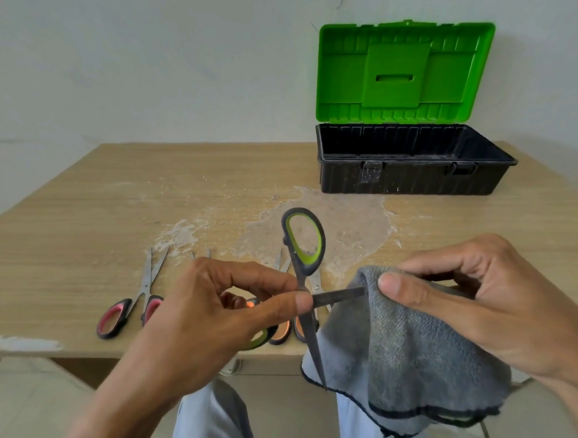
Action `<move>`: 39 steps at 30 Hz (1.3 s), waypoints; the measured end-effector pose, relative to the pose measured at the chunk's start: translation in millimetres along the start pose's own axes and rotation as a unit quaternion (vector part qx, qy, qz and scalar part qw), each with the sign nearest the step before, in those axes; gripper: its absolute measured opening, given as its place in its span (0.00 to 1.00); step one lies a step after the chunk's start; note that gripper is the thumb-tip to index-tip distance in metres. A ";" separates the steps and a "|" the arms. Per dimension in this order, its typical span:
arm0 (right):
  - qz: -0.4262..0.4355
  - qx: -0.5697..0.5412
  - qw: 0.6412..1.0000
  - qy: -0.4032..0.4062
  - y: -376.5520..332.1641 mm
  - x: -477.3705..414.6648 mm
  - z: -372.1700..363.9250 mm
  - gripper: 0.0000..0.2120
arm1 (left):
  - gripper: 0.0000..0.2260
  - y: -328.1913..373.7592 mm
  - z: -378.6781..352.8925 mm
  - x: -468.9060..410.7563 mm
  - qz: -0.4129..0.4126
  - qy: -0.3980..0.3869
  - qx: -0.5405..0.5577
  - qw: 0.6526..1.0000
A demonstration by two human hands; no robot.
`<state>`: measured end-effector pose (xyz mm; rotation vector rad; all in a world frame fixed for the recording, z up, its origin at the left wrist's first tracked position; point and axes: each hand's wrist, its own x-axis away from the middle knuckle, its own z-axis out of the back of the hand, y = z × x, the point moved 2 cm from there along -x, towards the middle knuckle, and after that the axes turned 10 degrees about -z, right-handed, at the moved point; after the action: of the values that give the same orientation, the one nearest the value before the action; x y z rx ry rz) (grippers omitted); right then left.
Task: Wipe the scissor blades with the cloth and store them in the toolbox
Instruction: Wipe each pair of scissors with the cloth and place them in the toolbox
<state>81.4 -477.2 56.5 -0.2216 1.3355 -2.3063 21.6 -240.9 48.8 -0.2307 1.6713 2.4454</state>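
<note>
the left hand (218, 308) pinches the open pair of black scissors with lime-green handle loops (303, 241) near the pivot, above the near edge of the light wooden bench (82, 227). one blade points down; the other runs sideways into the grey microfibre cloth (402, 346), which the right hand (467, 303) pinches around it. the black plastic toolbox with its green lid raised (412, 180) stands far right. pink-handled scissors (119, 315) lie left.
</note>
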 end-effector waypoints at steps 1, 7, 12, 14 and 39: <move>-0.005 -0.011 1.000 0.000 -1.0 0.3 0.4 0.08 | 0.05 -0.4 0.3 0.0 -0.013 0.001 -0.011 1.000; -0.036 -0.056 0.998 0.002 -0.9 2.8 6.1 0.08 | 0.07 -8.4 8.7 2.8 -0.093 0.046 -0.086 0.991; -0.053 -0.067 0.996 -0.002 -1.5 3.8 6.7 0.07 | 0.05 2.7 6.7 6.9 -0.086 0.080 -0.099 0.988; -0.058 -0.070 0.996 0.004 -1.2 4.0 6.8 0.07 | 0.04 5.7 6.4 8.7 -0.088 0.087 -0.122 0.985; -0.058 -0.110 0.992 0.018 1.7 1.7 7.7 0.08 | 0.18 -17.7 1.1 13.2 -0.061 0.110 0.256 0.959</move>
<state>83.2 -484.7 58.9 -0.3372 1.6350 -2.2634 12.8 -232.9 30.2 -0.5246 2.2355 1.8706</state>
